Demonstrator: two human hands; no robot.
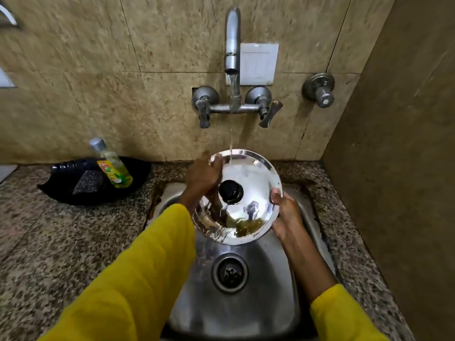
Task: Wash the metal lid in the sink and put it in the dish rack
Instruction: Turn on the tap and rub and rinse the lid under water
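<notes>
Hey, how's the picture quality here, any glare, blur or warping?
Head view: wide-angle lens bows the wall tiles and counter edges outward; strong glare and mirror reflections on the metal lid; the left hand looks slightly motion-blurred, the right hand sharper; the sink is evenly lit, corners dimmer.

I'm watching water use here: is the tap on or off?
On. A thin stream falls from the tap onto the lid, held over the sink.
</notes>
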